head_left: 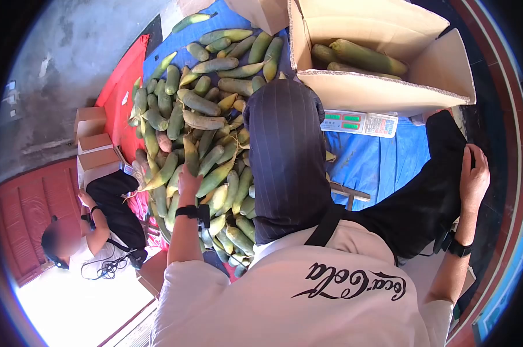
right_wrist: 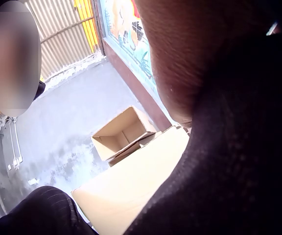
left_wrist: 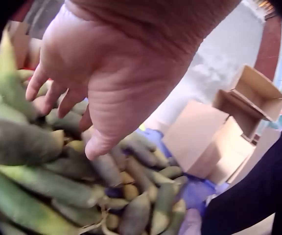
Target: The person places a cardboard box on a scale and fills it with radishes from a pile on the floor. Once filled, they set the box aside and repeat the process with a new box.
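A large heap of green and yellowish long vegetables (head_left: 200,104) covers the left and middle of the head view. My left hand (head_left: 188,184) reaches over the heap; in the left wrist view the hand (left_wrist: 106,83) has its fingers extended downward above the vegetables (left_wrist: 48,183), and nothing shows in its grip. My right hand (head_left: 474,176) rests on the black-clothed knee at the right, holding nothing visible; in the right wrist view only part of that hand (right_wrist: 173,58) shows, its fingers hidden.
An open cardboard box (head_left: 383,89) with several of the vegetables stands at the upper right, by a scale (head_left: 360,123) with lit displays. Blue sheeting (head_left: 388,165) covers the ground. Another person (head_left: 99,237) sits at the left, near smaller boxes (head_left: 97,156).
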`<state>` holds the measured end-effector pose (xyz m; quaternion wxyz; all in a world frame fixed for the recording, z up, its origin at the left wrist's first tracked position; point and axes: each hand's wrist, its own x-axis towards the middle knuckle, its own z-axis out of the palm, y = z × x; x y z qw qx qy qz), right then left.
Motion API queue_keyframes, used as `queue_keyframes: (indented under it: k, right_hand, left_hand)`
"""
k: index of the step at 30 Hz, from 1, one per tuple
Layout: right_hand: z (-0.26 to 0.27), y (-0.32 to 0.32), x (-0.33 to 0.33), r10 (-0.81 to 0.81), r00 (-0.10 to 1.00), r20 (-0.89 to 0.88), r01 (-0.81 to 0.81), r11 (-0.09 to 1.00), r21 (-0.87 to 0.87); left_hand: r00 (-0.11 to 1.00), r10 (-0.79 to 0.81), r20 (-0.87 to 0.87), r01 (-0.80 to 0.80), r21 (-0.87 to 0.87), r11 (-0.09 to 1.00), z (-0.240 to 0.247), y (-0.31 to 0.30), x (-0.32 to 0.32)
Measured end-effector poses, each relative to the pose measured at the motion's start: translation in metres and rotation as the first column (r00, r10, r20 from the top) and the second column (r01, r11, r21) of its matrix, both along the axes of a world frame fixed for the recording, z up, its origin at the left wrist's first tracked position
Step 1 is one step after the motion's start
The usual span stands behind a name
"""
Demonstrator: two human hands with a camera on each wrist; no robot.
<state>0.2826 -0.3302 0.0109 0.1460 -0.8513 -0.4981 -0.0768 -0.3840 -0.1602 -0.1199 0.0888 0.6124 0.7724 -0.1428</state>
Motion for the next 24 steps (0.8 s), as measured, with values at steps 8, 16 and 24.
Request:
queue_keyframes:
  k: [8,16,24]
  right_hand:
    - [0.004,0.011,-0.010,0.036,0.999,0.011,-0.036,0.999,0.010]
    - [0.014,0.027,-0.022,0.096,0.995,0.014,-0.097,0.994,0.056]
    - [0.016,0.018,-0.021,0.038,0.998,-0.056,-0.034,0.997,0.071]
  left_hand:
    - [0.369,0.661,0.653,-0.704,-0.268,0.658,-0.023,0.005,-0.040]
    - [0.366,0.075,0.928,-0.269,0.028,0.963,0.142,0.042,0.120]
    - [0.303,-0.382,0.873,0.533,0.177,0.828,0.234,0.127,0.305]
